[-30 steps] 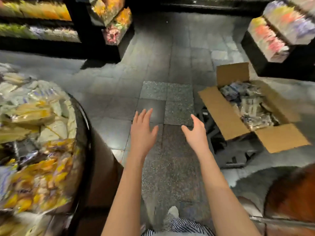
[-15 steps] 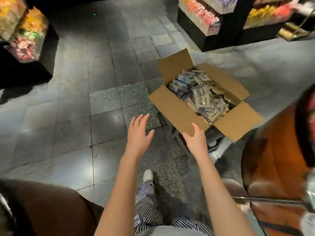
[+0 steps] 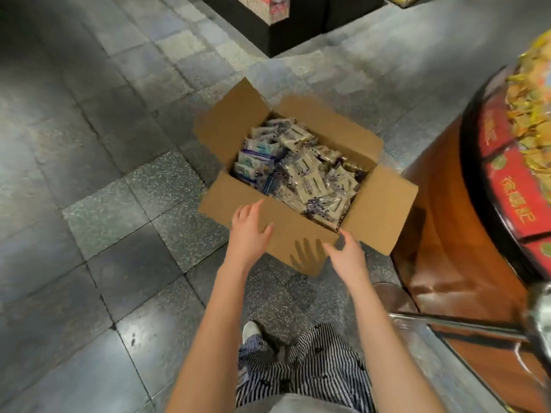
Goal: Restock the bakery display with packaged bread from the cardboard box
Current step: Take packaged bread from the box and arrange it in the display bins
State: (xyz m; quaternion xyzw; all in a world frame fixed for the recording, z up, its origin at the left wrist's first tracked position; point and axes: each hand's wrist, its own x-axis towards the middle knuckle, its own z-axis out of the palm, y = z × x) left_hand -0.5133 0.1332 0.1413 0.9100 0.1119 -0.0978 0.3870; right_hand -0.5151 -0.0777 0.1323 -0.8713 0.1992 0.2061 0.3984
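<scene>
Cardboard box (image 3: 286,225) sits open on the floor (image 3: 119,204) beside the display (image 3: 512,186), packaged bread (image 3: 307,177) exposed, so the left hand (image 3: 249,231) and right hand (image 3: 347,253), fingers spread and empty, reach over its near flap.

Shop around me: round display stand (image 3: 512,189) heaped with wrapped goods (image 3: 533,114) at my right, black shelf units (image 3: 262,31) beyond, grey tiled floor (image 3: 89,174).

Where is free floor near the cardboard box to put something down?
Bare tile floor lies left of the cardboard box and beyond it, up to the black shelf base. Crowded: between box and round display stand; bread packets fill the box.
</scene>
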